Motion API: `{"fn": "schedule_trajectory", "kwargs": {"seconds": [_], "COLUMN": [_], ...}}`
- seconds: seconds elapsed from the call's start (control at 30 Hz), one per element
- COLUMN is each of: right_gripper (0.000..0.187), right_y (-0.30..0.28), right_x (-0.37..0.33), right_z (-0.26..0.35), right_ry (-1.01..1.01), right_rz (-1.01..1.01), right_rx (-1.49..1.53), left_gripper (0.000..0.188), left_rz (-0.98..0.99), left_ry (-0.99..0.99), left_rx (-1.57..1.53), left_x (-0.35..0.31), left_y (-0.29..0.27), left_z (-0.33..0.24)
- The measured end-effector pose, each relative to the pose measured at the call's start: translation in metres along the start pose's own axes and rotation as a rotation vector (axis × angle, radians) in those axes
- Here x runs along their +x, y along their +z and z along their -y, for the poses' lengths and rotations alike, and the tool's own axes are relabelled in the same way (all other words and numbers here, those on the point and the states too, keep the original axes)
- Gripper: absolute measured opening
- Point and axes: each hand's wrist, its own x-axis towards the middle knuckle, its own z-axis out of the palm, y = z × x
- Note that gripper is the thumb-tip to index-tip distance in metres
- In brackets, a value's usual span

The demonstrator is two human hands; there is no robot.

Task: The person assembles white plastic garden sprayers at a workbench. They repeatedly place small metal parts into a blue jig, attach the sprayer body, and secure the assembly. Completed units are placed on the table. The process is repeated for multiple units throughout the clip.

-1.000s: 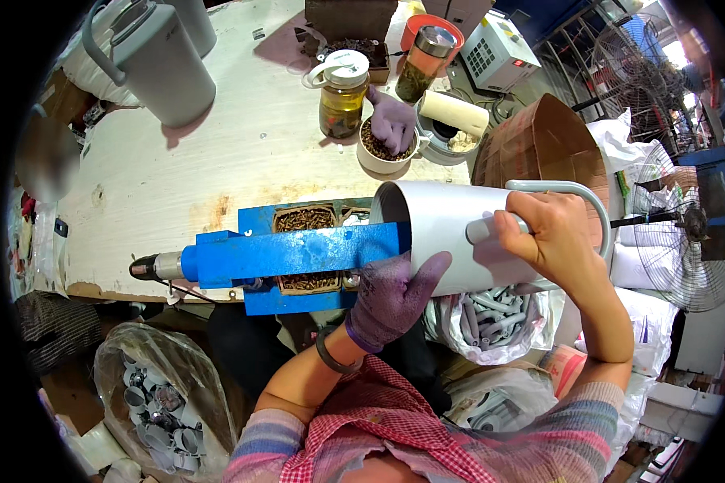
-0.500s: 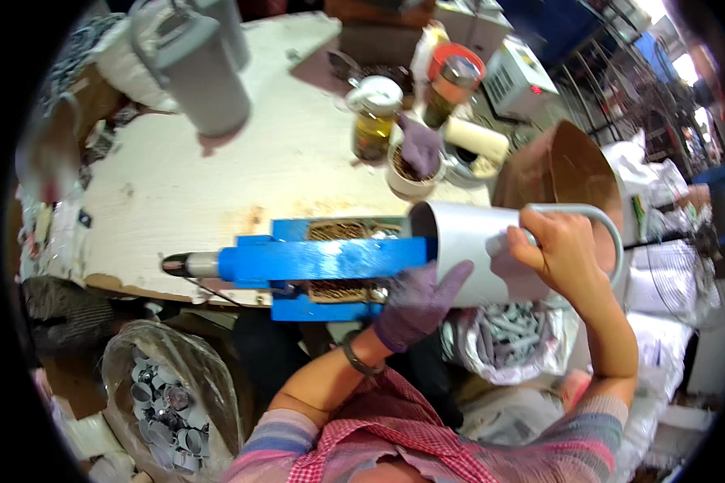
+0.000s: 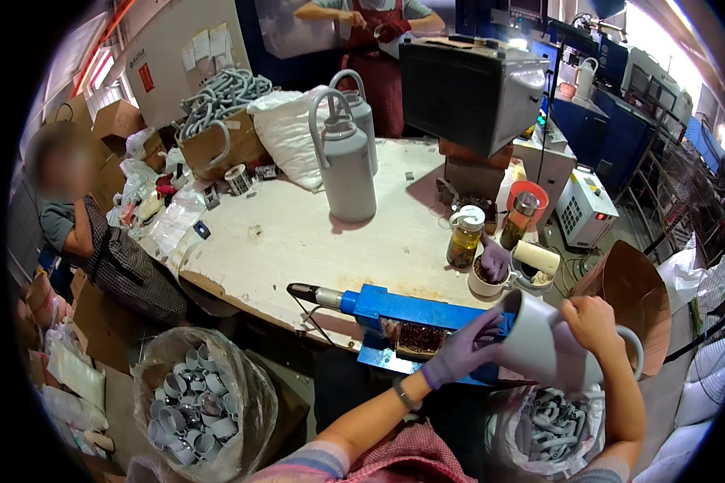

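Observation:
A big grey plastic jug (image 3: 544, 346) lies on its side at the right end of a blue bench machine (image 3: 415, 308), its open mouth towards the machine. My right hand (image 3: 594, 324), bare, is closed on the jug at its handle end; the grey handle (image 3: 638, 354) curves out beyond. My left hand (image 3: 463, 352), in a purple glove, has its fingers stretched out and apart beside the jug's rim and the machine's end. Whether its fingertips press on the rim is hard to make out. Another grey jug (image 3: 348, 173) stands upright on the table, with one more behind it.
On the white table (image 3: 298, 241) are a lidded jar (image 3: 465, 237), a tumbler (image 3: 519, 219) and a white cup (image 3: 487, 278). Bags of grey rings (image 3: 193, 410) and grey handles (image 3: 552, 427) flank me below. A person (image 3: 80, 217) stands left; another works across the table.
My view has swung up and leftwards, bringing more of the room in. The jug now slants down to the right instead of lying level, and my left hand's fingers have come into sight.

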Motion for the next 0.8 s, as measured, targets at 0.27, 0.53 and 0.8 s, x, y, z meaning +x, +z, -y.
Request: {"fn": "schedule_trajectory", "kwargs": {"seconds": [0.27,0.53,0.8], "right_gripper": [0.043,0.019,0.020], "right_y": [-0.033,0.078,0.189], "right_x": [-0.214,-0.280,-0.612], "right_z": [-0.094,0.000,-0.108], "right_ry": [0.415,0.227,1.385], "right_rz": [-0.023,-0.083,-1.300], "right_rx": [0.917,1.279,0.090], "left_gripper": [0.049,0.067,0.052], "left_rz": [0.412,0.823,0.398], "left_ry": [-1.078,-0.657,-0.578], "left_rx": [-0.657,-0.129,0.166], "left_x": [-0.111,-0.160,-0.228], "left_y": [0.012,0.057,-0.002], "left_z": [0.064,0.038,0.092]}}
